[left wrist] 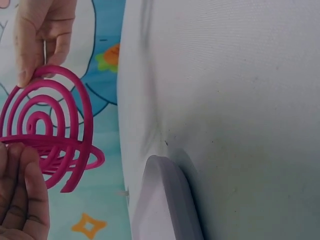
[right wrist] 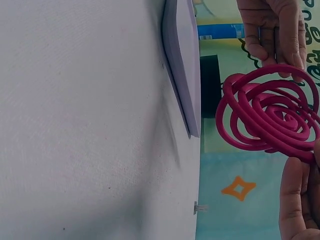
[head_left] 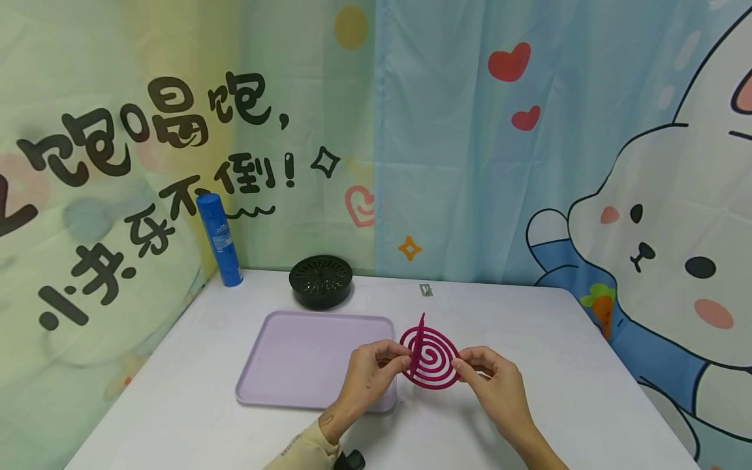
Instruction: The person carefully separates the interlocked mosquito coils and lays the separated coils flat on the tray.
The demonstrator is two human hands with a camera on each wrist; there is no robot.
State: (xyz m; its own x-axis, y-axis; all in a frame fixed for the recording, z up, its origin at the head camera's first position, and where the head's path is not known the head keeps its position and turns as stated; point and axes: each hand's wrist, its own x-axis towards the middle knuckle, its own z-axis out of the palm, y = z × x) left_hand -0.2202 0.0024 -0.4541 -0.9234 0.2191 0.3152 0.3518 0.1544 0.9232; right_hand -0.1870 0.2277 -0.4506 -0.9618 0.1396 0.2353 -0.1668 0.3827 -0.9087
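Observation:
Two magenta mosquito coils are held up over the table, partly interlocked. One coil (head_left: 431, 356) faces the head camera as a flat spiral; the other coil (head_left: 418, 352) stands almost edge-on across its left part. My left hand (head_left: 370, 375) pinches the edge-on coil between thumb and fingers. With thumb and fingertips, my right hand (head_left: 493, 385) grips the right rim of the facing coil. In the right wrist view the rings of both coils (right wrist: 265, 117) cross each other at an angle.
A pale purple tray (head_left: 317, 359) lies left of the coils, partly behind my left hand. Behind it stand a round black slotted container (head_left: 320, 281) and a blue spray can (head_left: 219, 240). A small metal piece (head_left: 425, 290) lies near the table's far edge, before a printed curtain (head_left: 435, 163).

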